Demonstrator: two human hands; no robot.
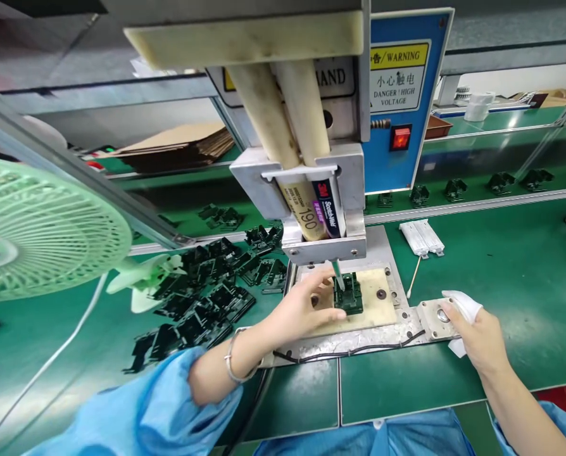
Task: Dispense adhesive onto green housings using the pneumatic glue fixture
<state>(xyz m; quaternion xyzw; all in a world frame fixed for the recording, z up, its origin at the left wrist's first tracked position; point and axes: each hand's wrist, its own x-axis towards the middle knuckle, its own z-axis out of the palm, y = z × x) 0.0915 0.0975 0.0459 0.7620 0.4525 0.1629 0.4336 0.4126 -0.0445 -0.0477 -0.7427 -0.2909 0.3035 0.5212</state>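
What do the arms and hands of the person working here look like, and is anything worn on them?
Both the left hand and right hand are gloveless. Loose, light-blue sleeves, the left one bunched near the elbow, cover part of each arm. A thin, silvery bangle circles the left wrist; none shows on the right.

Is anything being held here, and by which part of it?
The left hand holds a small dark green piece by its left side. The right hand has its thumb on a round button; its grip on the white tissue is hidden.
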